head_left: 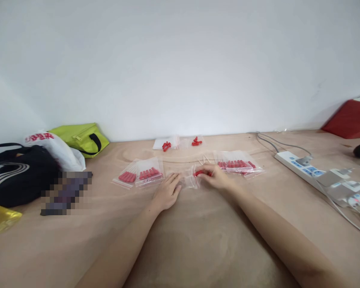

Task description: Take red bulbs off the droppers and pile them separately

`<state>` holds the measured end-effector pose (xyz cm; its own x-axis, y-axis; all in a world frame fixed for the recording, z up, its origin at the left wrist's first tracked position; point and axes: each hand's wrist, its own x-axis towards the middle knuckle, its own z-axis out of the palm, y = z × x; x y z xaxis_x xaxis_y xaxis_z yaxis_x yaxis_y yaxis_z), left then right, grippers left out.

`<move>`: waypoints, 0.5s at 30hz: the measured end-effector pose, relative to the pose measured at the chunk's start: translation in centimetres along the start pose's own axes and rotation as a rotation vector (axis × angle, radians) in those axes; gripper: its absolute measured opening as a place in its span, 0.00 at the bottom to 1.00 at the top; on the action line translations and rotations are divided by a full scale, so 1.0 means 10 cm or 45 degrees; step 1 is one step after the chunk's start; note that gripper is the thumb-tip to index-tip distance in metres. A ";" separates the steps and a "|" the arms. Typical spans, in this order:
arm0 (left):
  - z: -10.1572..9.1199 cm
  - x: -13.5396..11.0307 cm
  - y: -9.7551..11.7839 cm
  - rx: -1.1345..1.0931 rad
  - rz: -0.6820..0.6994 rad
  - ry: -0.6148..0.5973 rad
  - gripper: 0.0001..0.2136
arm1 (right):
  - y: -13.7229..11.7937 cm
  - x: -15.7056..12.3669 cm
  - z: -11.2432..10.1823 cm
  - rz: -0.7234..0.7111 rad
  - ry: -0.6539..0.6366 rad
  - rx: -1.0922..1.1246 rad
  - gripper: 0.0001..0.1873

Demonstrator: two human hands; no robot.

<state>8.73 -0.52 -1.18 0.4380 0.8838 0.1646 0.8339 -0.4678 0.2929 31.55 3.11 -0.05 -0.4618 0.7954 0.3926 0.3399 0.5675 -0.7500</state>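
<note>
My left hand [167,192] lies low on the table, fingers stretched out and resting on the edge of a clear zip bag [186,181]. To its right, the fingers of my right hand [215,176] are closed around small red cylindrical pieces [199,173] by the bag's zip end. Whether those pieces are inside the plastic is hard to tell. Left of my hands are zip bags [151,164] with rows of red pieces inside. On the right, more filled zip bags [234,157] overlap in a stack.
Two loose clusters of red pieces [166,146] lie on bags near the wall. A white power strip [297,166] with chargers and cables is at right, with a red bag [351,120] behind. A black bag [24,176], white plastic bag [64,154] and lime pouch [78,134] stand left.
</note>
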 end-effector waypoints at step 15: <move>-0.06 -0.05 0.09 0.111 0.059 0.031 0.22 | 0.08 0.05 -0.14 0.077 0.733 -0.167 0.14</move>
<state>9.02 -1.40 -0.45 0.4693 0.8602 0.1993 0.8395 -0.5047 0.2014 32.78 4.27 0.28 0.0677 0.7936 0.6046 0.4670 0.5103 -0.7222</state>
